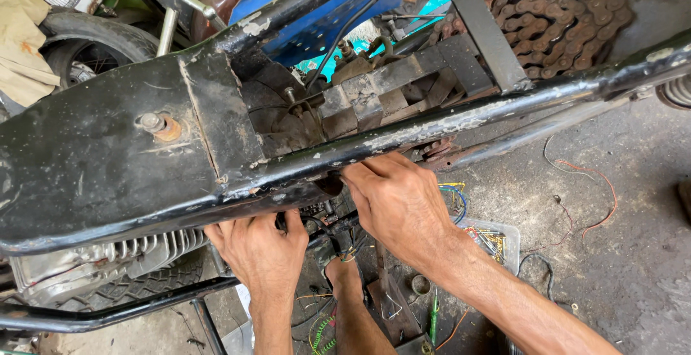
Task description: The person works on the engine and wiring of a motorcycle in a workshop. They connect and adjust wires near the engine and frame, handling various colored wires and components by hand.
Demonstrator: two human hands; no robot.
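Two hands up under the bike here, both mine. My left hand point(260, 248) sits nearest me, fingers curled up behind the black frame tube point(403, 139), tips hidden, so I can't tell what they're pinching, probably steadying something under there. My right hand point(397, 200) is a bit further in, fingers pressed together and tucked under the same tube, right by the small black connector point(341, 240) and its wires, likely because that's the only gap to get at it. Below is a clear tray of coloured wires point(497, 243) on the floor. Further off there's the rusty bolt point(152, 122) on the frame plate, then the rusty chain point(561, 9) coiled at the far side.
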